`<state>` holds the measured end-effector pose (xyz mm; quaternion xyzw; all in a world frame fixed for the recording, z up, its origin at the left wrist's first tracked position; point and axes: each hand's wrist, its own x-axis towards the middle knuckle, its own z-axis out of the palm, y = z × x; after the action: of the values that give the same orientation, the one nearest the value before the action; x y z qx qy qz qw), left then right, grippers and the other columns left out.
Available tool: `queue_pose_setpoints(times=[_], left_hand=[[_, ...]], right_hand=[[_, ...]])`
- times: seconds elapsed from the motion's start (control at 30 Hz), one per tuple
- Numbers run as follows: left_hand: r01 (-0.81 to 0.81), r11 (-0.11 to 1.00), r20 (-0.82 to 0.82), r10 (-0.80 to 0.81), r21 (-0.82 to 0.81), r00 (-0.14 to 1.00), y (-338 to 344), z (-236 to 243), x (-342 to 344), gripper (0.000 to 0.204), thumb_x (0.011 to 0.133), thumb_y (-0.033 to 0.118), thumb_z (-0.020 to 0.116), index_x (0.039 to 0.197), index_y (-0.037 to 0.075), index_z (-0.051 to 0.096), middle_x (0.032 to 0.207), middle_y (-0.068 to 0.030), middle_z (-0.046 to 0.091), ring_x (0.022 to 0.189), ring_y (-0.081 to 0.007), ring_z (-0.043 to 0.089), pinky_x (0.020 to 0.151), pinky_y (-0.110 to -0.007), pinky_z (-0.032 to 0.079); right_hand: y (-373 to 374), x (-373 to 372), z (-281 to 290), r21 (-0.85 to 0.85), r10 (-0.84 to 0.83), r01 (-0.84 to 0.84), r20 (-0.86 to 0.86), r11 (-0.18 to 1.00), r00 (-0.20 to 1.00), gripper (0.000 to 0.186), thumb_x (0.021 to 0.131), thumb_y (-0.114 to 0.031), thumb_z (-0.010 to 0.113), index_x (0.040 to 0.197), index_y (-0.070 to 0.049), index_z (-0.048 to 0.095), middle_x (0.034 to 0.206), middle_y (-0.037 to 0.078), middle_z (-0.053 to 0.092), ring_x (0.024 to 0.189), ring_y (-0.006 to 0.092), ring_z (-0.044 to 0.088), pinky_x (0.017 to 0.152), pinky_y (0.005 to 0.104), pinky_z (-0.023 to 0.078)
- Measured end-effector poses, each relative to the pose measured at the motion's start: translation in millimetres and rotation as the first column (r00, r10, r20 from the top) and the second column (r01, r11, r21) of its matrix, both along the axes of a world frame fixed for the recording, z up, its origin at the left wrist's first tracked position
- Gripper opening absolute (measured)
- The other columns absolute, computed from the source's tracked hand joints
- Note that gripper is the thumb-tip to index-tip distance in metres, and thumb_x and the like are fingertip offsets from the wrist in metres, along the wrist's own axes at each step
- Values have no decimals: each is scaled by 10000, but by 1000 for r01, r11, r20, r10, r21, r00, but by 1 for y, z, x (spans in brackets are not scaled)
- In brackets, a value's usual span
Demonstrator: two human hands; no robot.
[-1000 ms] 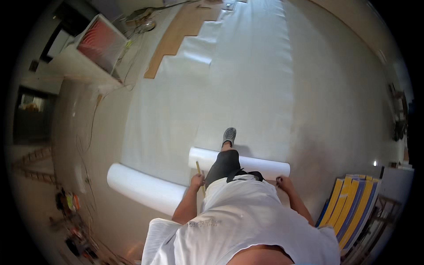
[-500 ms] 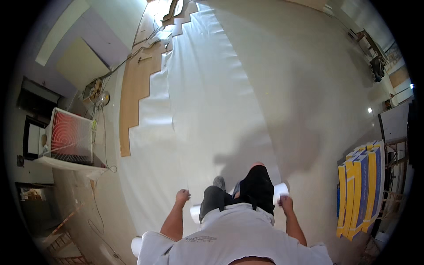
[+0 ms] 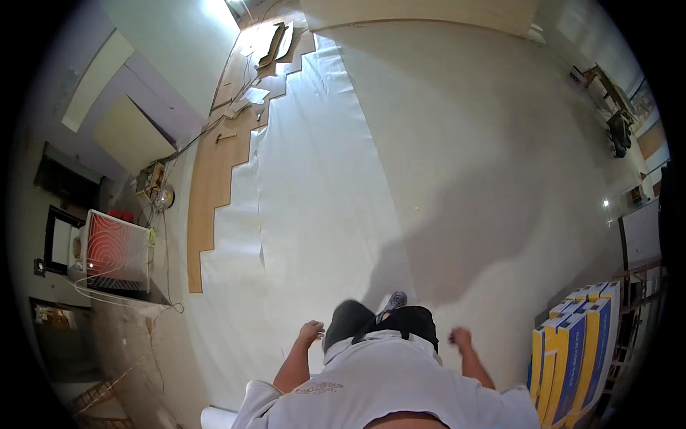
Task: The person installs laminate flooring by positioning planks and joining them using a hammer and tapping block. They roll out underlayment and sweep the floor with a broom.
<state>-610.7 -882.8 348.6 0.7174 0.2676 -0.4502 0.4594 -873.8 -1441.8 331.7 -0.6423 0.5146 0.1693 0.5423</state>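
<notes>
My left hand [image 3: 312, 332] hangs beside my left thigh over the white sheet, its fingers loosely bent and slightly apart, holding nothing I can see. On the other side my right hand [image 3: 461, 337] is by my right thigh, fingers curled in, with nothing visible in it. White underlay sheeting [image 3: 314, 193] covers the floor beneath and ahead of me. Along its left side lie wood-look floor planks [image 3: 207, 214] with a stepped edge. One grey patterned shoe [image 3: 397, 299] shows ahead of my knees; the other foot is hidden.
A hammer [image 3: 226, 137] rests on the planks, with paper and cardboard [image 3: 270, 46] farther off. Yellow-and-blue boxes [image 3: 572, 354] are stacked at right. At left stand a red-patterned, white-framed item [image 3: 118, 250] and trailing cables [image 3: 168, 264]. A white roll [image 3: 216, 417] is at lower left.
I have stepped forward and my view takes in more of the far wall. The white rolls beside my legs have gone out of sight. Both hands have swung slightly.
</notes>
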Motion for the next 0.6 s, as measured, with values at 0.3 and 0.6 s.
queue_pose_setpoints(times=[0.3, 0.6], left_hand=[[202, 959, 356, -262, 197, 897, -161, 95, 159, 363, 949, 307, 626, 1101, -16, 690, 948, -139, 733, 834, -227, 695, 769, -361, 547], [388, 905, 976, 104, -173, 194, -510, 364, 548, 193, 989, 120, 610, 1128, 9, 683, 1044, -87, 712, 954, -195, 638, 921, -335, 498]], right_hand=[[-253, 373, 136, -276, 75, 53, 433, 960, 898, 232, 1001, -161, 533, 1118, 13, 633, 795, 83, 659, 628, 137, 592, 576, 295, 514], [-311, 286, 0, -173, 408, -415, -75, 893, 910, 160, 904, -93, 605, 1027, -46, 697, 777, 110, 693, 671, 175, 659, 603, 332, 553]])
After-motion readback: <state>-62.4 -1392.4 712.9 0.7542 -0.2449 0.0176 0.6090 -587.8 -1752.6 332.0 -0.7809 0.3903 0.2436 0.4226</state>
